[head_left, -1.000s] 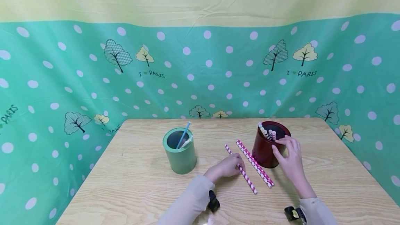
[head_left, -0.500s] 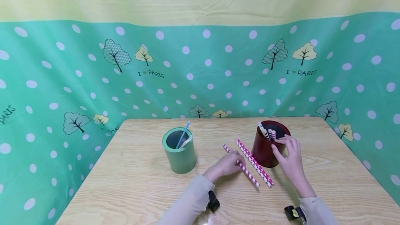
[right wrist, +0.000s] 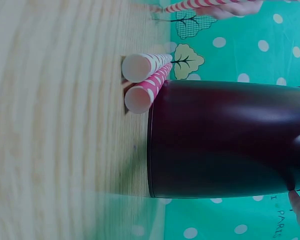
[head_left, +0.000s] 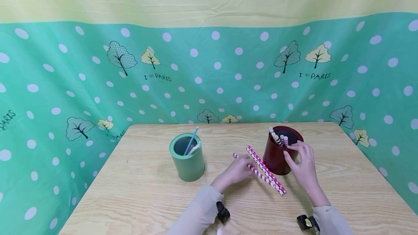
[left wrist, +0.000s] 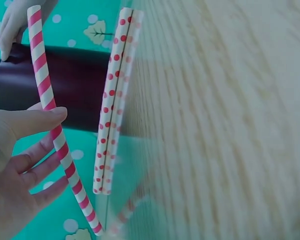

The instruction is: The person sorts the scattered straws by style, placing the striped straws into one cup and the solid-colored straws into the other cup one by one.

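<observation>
A pink-and-white striped paper straw (left wrist: 64, 155) is pinched between the thumb and fingers of my left hand (head_left: 240, 169). It slants, its near right end raised and its far left end close to the table. Just right of it lie two dotted paper straws (head_left: 266, 170) side by side, one pink and one white. Beyond them stands a dark red canister (head_left: 274, 160), upright. My right hand (head_left: 305, 166) grips its rim from the right, thumb outside, fingertips at the opening. Several patterned straws (head_left: 281, 139) lean inside the canister's left side.
To the left, a green canister (head_left: 191, 168) holds a blue straw (head_left: 192, 140) and a pale straw (head_left: 195, 148). Everything stands on a wooden table (head_left: 140, 188). A green dotted cloth (head_left: 215, 90) hangs behind its back edge.
My left hand has lifted the striped straw, and its near end has swung up and right over the dotted straws. The right hand stays on the dark red canister.
</observation>
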{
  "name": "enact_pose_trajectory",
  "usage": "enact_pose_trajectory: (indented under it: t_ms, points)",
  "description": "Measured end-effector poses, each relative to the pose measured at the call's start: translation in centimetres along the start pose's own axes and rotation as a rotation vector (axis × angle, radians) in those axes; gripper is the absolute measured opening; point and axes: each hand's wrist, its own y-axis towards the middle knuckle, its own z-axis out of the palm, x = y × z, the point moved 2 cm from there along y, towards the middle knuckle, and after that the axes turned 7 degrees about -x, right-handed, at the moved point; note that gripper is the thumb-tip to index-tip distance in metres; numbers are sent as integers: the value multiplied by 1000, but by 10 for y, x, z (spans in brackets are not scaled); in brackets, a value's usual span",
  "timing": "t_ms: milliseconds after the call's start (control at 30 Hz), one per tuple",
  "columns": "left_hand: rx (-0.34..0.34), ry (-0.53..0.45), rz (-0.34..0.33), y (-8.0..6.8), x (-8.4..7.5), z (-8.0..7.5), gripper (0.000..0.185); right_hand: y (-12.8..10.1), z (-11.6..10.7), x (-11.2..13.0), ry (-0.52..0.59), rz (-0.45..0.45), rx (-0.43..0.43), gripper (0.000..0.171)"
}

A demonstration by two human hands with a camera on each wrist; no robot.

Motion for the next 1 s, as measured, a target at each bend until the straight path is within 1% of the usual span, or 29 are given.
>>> enact_pose_trajectory:
  t_ms: [167, 367, 600, 900, 1000]
  points:
    - [-38, -54, -22, -1, -3, -3, 12, 0, 0, 0, -1, 14, 4, 19]
    - [-76, -83, -54, 0, -8, -8, 12, -1, 0, 0, 5, -4, -6, 19]
    - [-113, -136, -87, 1, -14, -13, 13, -1, 0, 0, 0, 8, -2, 19]
    - [-218, -195, -46, 4, -22, -19, 12, 0, 0, 0, 1, 10, 4, 20]
    - [-258, -237, -44, 6, -24, -22, 12, 0, 0, 0, 3, 6, 1, 20]
